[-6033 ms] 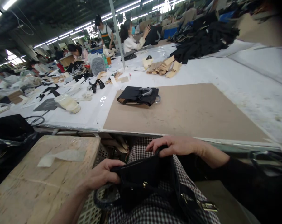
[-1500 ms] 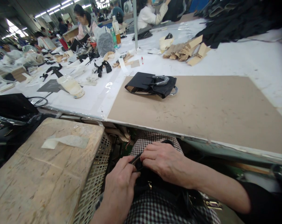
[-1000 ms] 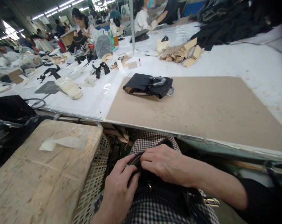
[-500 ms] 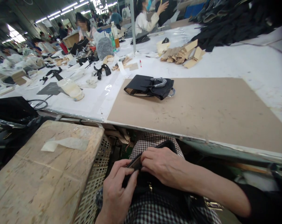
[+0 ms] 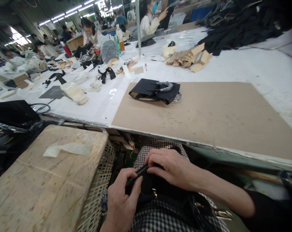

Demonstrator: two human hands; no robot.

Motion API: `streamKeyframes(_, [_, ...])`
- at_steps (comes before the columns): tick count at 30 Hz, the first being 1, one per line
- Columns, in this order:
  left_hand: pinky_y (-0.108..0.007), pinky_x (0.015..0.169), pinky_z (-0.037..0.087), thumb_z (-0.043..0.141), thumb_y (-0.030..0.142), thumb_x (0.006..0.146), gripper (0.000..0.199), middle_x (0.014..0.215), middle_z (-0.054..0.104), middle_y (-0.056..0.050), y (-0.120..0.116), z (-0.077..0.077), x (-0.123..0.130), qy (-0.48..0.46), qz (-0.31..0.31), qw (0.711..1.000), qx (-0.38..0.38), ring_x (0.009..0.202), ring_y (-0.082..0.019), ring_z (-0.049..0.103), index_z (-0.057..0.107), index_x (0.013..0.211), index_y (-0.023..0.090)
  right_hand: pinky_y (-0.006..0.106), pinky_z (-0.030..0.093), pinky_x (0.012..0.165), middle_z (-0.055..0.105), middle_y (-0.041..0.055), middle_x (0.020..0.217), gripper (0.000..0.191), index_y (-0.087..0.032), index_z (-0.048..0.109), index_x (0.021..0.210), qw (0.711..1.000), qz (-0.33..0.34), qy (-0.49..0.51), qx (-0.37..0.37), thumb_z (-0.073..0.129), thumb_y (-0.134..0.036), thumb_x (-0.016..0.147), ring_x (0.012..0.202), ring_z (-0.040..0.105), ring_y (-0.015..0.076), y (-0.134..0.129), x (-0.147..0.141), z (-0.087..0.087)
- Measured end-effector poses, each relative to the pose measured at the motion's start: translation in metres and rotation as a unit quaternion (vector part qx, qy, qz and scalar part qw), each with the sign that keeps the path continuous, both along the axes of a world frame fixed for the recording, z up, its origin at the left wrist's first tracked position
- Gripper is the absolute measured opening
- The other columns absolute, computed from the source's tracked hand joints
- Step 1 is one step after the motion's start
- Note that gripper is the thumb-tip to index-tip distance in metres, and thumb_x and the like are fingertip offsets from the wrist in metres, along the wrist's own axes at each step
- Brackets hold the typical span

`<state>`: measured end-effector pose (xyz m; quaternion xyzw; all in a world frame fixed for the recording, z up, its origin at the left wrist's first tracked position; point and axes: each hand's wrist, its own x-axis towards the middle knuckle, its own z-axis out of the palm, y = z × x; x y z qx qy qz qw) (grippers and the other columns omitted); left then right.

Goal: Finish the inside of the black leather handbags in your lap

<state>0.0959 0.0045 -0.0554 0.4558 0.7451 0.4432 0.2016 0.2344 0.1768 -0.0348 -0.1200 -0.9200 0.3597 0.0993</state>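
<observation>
A black handbag (image 5: 165, 190) with gold-coloured metal fittings lies across my lap, over checked cloth. My left hand (image 5: 123, 193) pinches the bag's edge between thumb and fingers. Just to the right, my right hand (image 5: 168, 167) grips the same edge, its fingers curled over the top and the thumb below. Part of the bag is hidden under both hands. On the table ahead, a second black bag (image 5: 153, 91) lies on its side, its handles wrapped in clear plastic.
A brown board (image 5: 208, 112) covers the near part of the white table. Left of me, a stained box top (image 5: 46, 180) carries a pale strip (image 5: 67, 149), beside a plastic crate (image 5: 97, 187). Cardboard pieces (image 5: 186, 58) and black material (image 5: 237, 25) lie farther back. Other people work beyond.
My right hand's fingers have curled more tightly over the bag's edge. That edge looks more closed, with its brown inside now hidden. The left hand has barely moved.
</observation>
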Motion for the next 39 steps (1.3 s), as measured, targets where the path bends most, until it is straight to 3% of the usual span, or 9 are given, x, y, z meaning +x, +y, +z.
streamKeyframes(4, [-0.027, 0.072, 0.056, 0.065, 0.032, 0.087, 0.023, 0.095, 0.073, -0.002, 0.002, 0.002, 0.0, -0.091, 0.057, 0.994, -0.039, 0.082, -0.018, 0.071, 0.056, 0.105, 0.021, 0.025, 0.041, 0.067, 0.064, -0.0006, 0.078, 0.013, -0.017, 0.063, 0.077, 0.999, -0.034, -0.01, -0.032, 0.066, -0.024, 0.088, 0.072, 0.058, 0.0132, 0.001, -0.003, -0.007])
streamKeyframes(10, [-0.025, 0.072, 0.054, 0.06, 0.035, 0.088, 0.02, 0.087, 0.075, -0.001, 0.008, 0.011, -0.008, -0.091, -0.003, 0.991, -0.1, 0.077, -0.018, 0.069, 0.072, 0.099, 0.021, 0.024, 0.038, 0.063, 0.066, -0.001, 0.073, 0.012, -0.017, 0.066, 0.076, 0.997, -0.054, -0.016, -0.044, 0.068, -0.024, 0.085, 0.068, 0.059, 0.013, 0.002, -0.004, -0.01])
streamKeyframes(17, [-0.024, 0.074, 0.052, 0.062, 0.035, 0.087, 0.02, 0.087, 0.075, 0.001, 0.009, 0.012, -0.01, -0.131, 0.005, 0.985, -0.111, 0.077, -0.017, 0.067, 0.075, 0.097, 0.023, 0.024, 0.037, 0.063, 0.067, -0.0011, 0.072, 0.011, -0.018, 0.066, 0.075, 0.996, -0.069, -0.032, -0.05, 0.067, -0.024, 0.084, 0.067, 0.059, 0.0132, 0.002, -0.006, -0.01])
streamKeyframes(21, [-0.023, 0.068, 0.051, 0.065, 0.037, 0.084, 0.022, 0.083, 0.074, -0.001, 0.011, 0.015, -0.013, -0.18, 0.01, 0.974, -0.134, 0.077, -0.018, 0.066, 0.075, 0.093, 0.019, 0.024, 0.035, 0.061, 0.066, -0.002, 0.069, 0.012, -0.018, 0.062, 0.07, 0.994, -0.084, -0.055, -0.053, 0.068, -0.022, 0.079, 0.065, 0.058, 0.0131, 0.0, -0.009, -0.005])
streamKeyframes(25, [-0.021, 0.063, 0.048, 0.068, 0.033, 0.081, 0.019, 0.078, 0.071, 0.0, 0.012, 0.017, -0.018, -0.257, -0.009, 0.952, -0.164, 0.071, -0.016, 0.063, 0.075, 0.09, 0.018, 0.024, 0.036, 0.06, 0.069, -0.003, 0.076, 0.018, -0.019, 0.058, 0.081, 0.988, -0.106, -0.087, -0.072, 0.073, -0.023, 0.072, 0.066, 0.059, 0.0144, 0.002, -0.006, 0.005])
streamKeyframes(27, [-0.02, 0.063, 0.047, 0.069, 0.031, 0.08, 0.016, 0.077, 0.069, 0.0, 0.013, 0.016, -0.021, -0.272, -0.022, 0.948, -0.167, 0.071, -0.015, 0.062, 0.075, 0.088, 0.018, 0.023, 0.037, 0.061, 0.071, -0.0022, 0.081, 0.024, -0.021, 0.061, 0.095, 0.99, -0.073, -0.095, -0.074, 0.072, -0.025, 0.074, 0.071, 0.061, 0.0159, 0.005, -0.004, 0.008])
streamKeyframes(29, [-0.02, 0.063, 0.046, 0.069, 0.031, 0.079, 0.016, 0.076, 0.069, 0.0, 0.014, 0.015, -0.022, -0.263, -0.029, 0.95, -0.165, 0.07, -0.015, 0.06, 0.074, 0.086, 0.018, 0.023, 0.037, 0.063, 0.072, -0.002, 0.082, 0.017, -0.023, 0.067, 0.098, 0.993, -0.006, -0.098, -0.064, 0.065, -0.024, 0.082, 0.073, 0.063, 0.0157, 0.007, -0.003, 0.009])
streamKeyframes(32, [-0.02, 0.064, 0.045, 0.066, 0.034, 0.082, 0.018, 0.077, 0.068, 0.001, 0.019, 0.016, -0.022, -0.211, -0.058, 0.962, -0.166, 0.071, -0.015, 0.059, 0.074, 0.087, 0.019, 0.022, 0.035, 0.062, 0.072, -0.0025, 0.075, 0.019, -0.024, 0.072, 0.086, 0.993, 0.054, -0.091, -0.043, 0.054, -0.019, 0.087, 0.066, 0.061, 0.0125, 0.007, -0.003, 0.006])
streamKeyframes(39, [-0.021, 0.063, 0.04, 0.058, 0.023, 0.086, 0.018, 0.073, 0.069, 0.002, 0.032, 0.027, -0.014, -0.057, -0.11, 0.981, -0.151, 0.069, -0.014, 0.059, 0.076, 0.083, 0.019, 0.023, 0.031, 0.057, 0.063, -0.0038, 0.06, 0.013, -0.022, 0.073, 0.074, 0.997, -0.005, -0.076, -0.032, 0.059, -0.02, 0.075, 0.058, 0.053, 0.0108, 0.001, -0.007, -0.002])
